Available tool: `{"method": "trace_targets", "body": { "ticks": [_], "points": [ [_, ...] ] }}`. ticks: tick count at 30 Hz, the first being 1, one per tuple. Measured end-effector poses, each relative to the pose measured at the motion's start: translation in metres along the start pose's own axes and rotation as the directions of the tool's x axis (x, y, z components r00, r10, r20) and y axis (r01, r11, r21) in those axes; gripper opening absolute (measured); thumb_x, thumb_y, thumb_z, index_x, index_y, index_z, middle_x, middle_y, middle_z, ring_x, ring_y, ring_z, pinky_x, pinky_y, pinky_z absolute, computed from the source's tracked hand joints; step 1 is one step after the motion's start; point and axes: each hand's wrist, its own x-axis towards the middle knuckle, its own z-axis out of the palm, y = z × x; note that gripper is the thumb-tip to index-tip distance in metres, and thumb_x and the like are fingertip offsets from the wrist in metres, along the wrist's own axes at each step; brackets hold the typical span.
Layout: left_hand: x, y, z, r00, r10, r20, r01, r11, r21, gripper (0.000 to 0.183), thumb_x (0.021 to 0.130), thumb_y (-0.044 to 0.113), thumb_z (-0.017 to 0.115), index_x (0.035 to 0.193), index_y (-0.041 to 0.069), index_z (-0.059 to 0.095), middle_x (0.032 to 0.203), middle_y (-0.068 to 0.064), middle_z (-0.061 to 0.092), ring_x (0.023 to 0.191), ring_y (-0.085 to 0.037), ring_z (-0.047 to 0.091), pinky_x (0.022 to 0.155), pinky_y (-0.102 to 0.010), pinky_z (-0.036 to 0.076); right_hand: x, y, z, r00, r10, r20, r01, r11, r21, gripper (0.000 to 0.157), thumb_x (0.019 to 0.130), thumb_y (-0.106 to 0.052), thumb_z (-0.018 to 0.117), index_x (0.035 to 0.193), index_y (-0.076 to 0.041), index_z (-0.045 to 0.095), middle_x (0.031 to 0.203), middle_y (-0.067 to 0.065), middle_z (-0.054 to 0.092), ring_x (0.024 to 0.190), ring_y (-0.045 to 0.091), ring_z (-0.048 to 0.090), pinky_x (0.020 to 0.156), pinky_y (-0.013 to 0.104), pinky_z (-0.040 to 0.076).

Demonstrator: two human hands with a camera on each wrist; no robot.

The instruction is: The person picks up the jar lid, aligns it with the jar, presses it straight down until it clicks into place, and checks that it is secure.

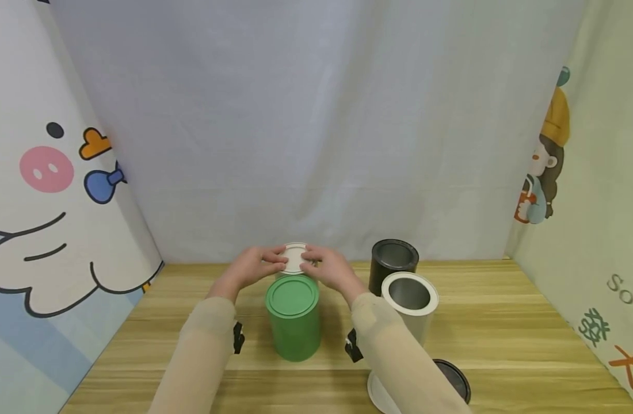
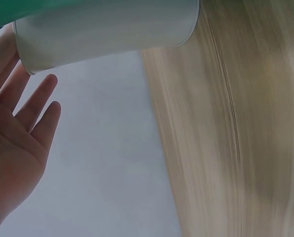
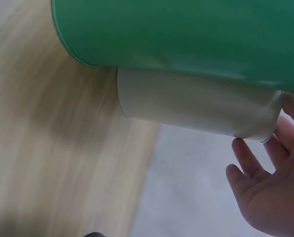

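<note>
A white can [image 3: 196, 103] stands upright close behind a green can [image 1: 294, 330], which hides most of its body in the head view. On its top lies a white lid [image 1: 294, 259]. From the left, my left hand [image 1: 248, 267] touches the lid's edge with its fingertips. My right hand [image 1: 333, 269] meets the opposite edge the same way. In both wrist views the outer fingers are extended beside the can's upper end, not wrapped round it. The green can has its green lid on and is untouched.
To the right stand a black can [image 1: 380, 277] and an open white can [image 1: 422, 325] with a grey inside. A white lid [image 1: 381, 395] and a black lid [image 1: 455, 380] lie at the front right, partly under my right forearm. A grey curtain [image 1: 296, 144] hangs behind the wooden table [image 1: 503, 333].
</note>
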Motion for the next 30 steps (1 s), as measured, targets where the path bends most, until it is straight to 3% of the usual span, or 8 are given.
{"method": "trace_targets", "body": {
  "ticks": [7, 15, 24, 30],
  "points": [
    [-0.003, -0.007, 0.007, 0.999, 0.016, -0.031, -0.017, 0.999, -0.029, 0.028, 0.097, 0.019, 0.066, 0.122, 0.009, 0.072, 0.149, -0.004, 0.047, 0.14, -0.034, 0.036, 0.11, -0.052, 0.036, -0.003, 0.005, 0.006, 0.998, -0.035, -0.053, 0.036, 0.999, 0.029, 0.041, 0.1, -0.027, 0.062, 0.136, -0.006, 0.061, 0.151, 0.004, 0.045, 0.141, 0.031, 0.037, 0.114, 0.048, 0.031],
    [-0.005, -0.011, 0.013, 0.99, 0.088, -0.112, -0.089, 0.996, -0.005, 0.027, 0.097, 0.015, 0.065, 0.12, 0.002, 0.071, 0.146, -0.011, 0.05, 0.137, -0.037, 0.041, 0.109, -0.053, 0.037, -0.007, 0.007, 0.015, 0.981, -0.111, -0.162, 0.103, 0.993, -0.057, 0.037, 0.099, -0.026, 0.062, 0.13, -0.005, 0.066, 0.146, 0.006, 0.051, 0.134, 0.034, 0.045, 0.111, 0.05, 0.035],
    [-0.006, -0.011, 0.026, 0.95, 0.17, -0.264, -0.16, 0.985, 0.057, 0.022, 0.095, 0.01, 0.067, 0.112, -0.002, 0.073, 0.134, -0.02, 0.059, 0.128, -0.042, 0.05, 0.107, -0.056, 0.038, -0.014, 0.019, 0.021, 0.944, -0.191, -0.268, 0.184, 0.982, -0.051, 0.031, 0.098, -0.018, 0.064, 0.125, -0.004, 0.068, 0.141, 0.008, 0.056, 0.131, 0.035, 0.048, 0.113, 0.051, 0.031],
    [-0.01, -0.008, 0.034, 0.903, 0.24, -0.357, -0.203, 0.969, 0.139, 0.02, 0.094, 0.008, 0.068, 0.11, -0.002, 0.073, 0.126, -0.021, 0.064, 0.118, -0.043, 0.056, 0.103, -0.057, 0.041, -0.024, 0.023, 0.021, 0.918, -0.239, -0.315, 0.236, 0.971, -0.05, 0.029, 0.094, -0.007, 0.067, 0.123, -0.002, 0.069, 0.136, 0.012, 0.06, 0.127, 0.036, 0.051, 0.109, 0.052, 0.036]
  ]
}}
